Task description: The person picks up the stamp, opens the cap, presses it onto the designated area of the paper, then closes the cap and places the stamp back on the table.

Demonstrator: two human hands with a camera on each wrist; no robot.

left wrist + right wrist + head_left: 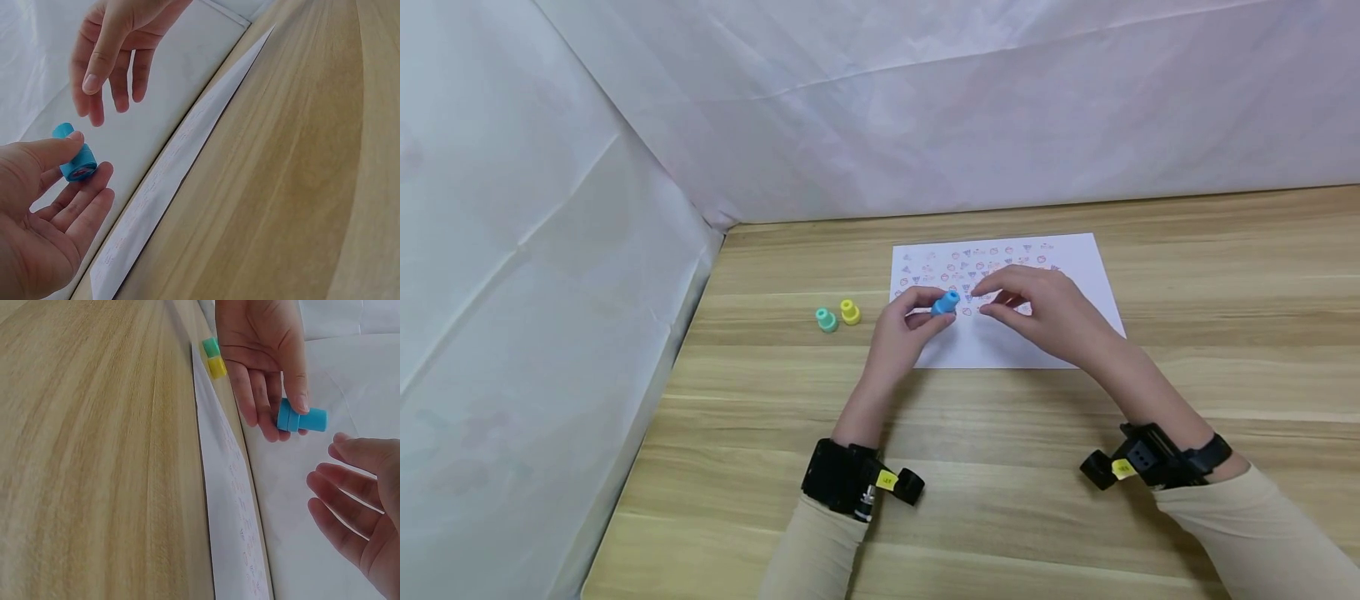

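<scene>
pinched between thumb and fingertips, the blue stamp [946, 303] sits in the grip of the left hand [902, 329], lying on its side just above the near-left part of the printed sheet [1075, 258], its narrow end toward the right hand [1045, 312]. that right hand hovers just beside the stamp, fingers loosely bent and apart, holding nothing and not touching it. to do this step well, i judge the left pinch should stay firm on the wide body so the narrow end remains free for the other fingers to take, and the stamp should keep over the sheet, not drift off it.

left of the sheet, a teal stamp [826, 320] and a yellow stamp [850, 312] stand touching side by side on the wooden desk [1225, 350]. the sheet lies flat, its far half covered in small coloured prints. behind it and to its left, creased white cloth [625, 250] walls in the desk.
</scene>
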